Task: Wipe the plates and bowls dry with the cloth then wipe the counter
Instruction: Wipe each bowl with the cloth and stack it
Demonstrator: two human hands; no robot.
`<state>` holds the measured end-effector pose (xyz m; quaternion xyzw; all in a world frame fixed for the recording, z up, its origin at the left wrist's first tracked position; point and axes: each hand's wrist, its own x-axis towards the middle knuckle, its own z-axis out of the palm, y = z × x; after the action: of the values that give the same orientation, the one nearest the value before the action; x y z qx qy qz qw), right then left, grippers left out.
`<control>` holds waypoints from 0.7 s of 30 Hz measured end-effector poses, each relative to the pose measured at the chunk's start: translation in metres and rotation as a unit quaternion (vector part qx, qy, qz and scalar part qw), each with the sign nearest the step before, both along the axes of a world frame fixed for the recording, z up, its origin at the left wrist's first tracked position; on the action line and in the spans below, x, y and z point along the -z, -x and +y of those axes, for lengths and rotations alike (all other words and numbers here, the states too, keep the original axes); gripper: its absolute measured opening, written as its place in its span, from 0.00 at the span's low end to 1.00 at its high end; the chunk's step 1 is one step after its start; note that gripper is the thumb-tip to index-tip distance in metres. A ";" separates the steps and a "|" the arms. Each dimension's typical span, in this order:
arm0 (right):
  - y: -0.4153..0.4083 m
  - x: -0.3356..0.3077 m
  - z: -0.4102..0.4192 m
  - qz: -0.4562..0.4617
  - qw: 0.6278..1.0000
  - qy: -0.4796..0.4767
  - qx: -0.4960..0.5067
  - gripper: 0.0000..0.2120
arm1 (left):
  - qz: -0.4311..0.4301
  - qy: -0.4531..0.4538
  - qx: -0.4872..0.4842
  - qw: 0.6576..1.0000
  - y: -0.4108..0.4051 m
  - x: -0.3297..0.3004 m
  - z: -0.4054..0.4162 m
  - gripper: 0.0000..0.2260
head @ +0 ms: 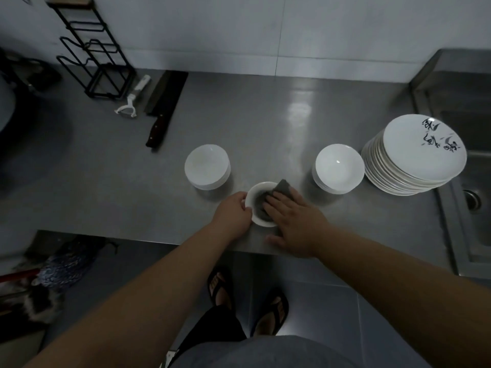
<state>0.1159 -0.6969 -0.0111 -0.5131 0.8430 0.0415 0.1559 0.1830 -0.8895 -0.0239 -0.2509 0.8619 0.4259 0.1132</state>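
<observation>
The small white bowl (261, 204) sits on the steel tabletop (265, 123), between two bowl stacks and nearer its front edge. The left hand (233, 213) curls round its left rim, steadying it. The right hand (295, 221), fingers flat, presses the grey cloth (281, 187) into the bowl from the right side.

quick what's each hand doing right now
Left hand: fingers curled round the rim of the small white bowl, holding it.
Right hand: open, straight fingers pressing the grey cloth into the bowl.
</observation>
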 end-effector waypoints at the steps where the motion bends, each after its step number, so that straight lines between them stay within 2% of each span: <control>1: -0.008 0.003 -0.004 -0.004 1.000 0.004 0.016 0.45 | 0.000 0.008 0.001 1.000 0.002 0.000 0.000 0.13; 4: -0.023 0.006 -0.009 -0.042 0.999 0.020 0.028 0.45 | -0.006 0.031 0.002 1.000 0.004 -0.002 0.000 0.13; 6: -0.017 0.003 0.002 -0.052 0.998 0.038 -0.001 0.40 | -0.017 0.060 0.030 0.998 0.004 -0.002 0.000 0.13; 9: 0.006 0.003 0.022 0.005 0.998 0.016 -0.066 0.33 | -0.033 0.095 0.084 0.991 0.008 -0.003 0.000 0.16; 12: 0.017 0.009 0.024 0.043 0.995 -0.029 -0.082 0.37 | -0.062 0.105 0.115 0.986 0.017 -0.006 -0.001 0.21; 14: 0.011 0.014 0.022 0.015 0.999 -0.014 -0.035 0.38 | -0.059 0.094 0.102 0.988 0.019 -0.008 -0.001 0.19; 17: -0.020 0.017 0.018 -0.035 0.994 0.044 0.091 0.40 | -0.048 0.061 0.042 0.996 0.015 -0.011 0.005 0.14; 19: -0.042 0.014 0.016 -0.078 0.982 0.069 0.157 0.43 | -0.062 0.041 0.002 0.997 0.010 -0.009 0.010 0.13; 21: -0.043 0.010 0.016 -0.101 0.976 0.077 0.176 0.44 | -0.097 0.021 0.000 0.995 0.005 -0.007 0.015 0.14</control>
<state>0.1593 -0.6811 -0.0210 -0.3685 0.9007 -0.1041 0.2052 0.1785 -0.8747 -0.0170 -0.2927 0.8556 0.3818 0.1909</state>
